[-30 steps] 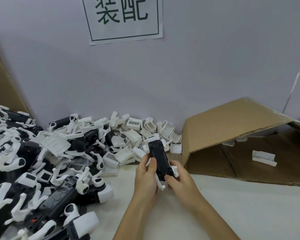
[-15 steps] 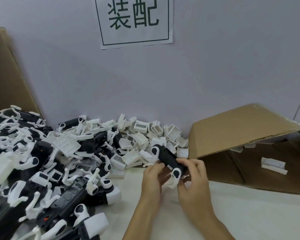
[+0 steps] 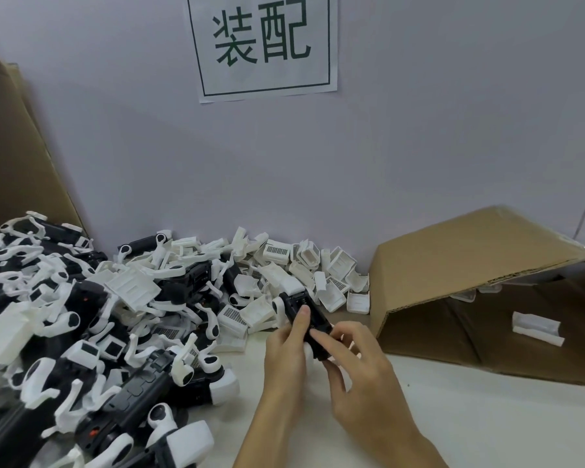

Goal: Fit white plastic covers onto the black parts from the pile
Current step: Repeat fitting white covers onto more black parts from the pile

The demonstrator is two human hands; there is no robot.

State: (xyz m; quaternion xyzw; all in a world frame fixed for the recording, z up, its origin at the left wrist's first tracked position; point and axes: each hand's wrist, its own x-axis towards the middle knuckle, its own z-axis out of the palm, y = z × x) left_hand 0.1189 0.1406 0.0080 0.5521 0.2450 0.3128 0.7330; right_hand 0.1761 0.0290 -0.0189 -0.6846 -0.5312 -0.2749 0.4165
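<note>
Pile of black parts (image 3: 81, 332) with white arms fills the left; loose white covers (image 3: 304, 265) heaped far-centre against the wall. Left hand (image 3: 286, 359) grips the black part (image 3: 309, 319) above the table (image 3: 487, 417), thumb on top. Right hand (image 3: 362, 376) pinches its near end; cover seating probably hidden. Open cardboard box (image 3: 470, 265) on its side, right.

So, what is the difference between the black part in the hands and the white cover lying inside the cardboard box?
The black part is dark and long, and both hands grip it above the table; the white cover is pale and lies alone on the floor of the cardboard box. The black part points away from the person, tilted; the white cover lies flat. The left hand and the right hand touch only the black part. Both look like plastic.
</note>
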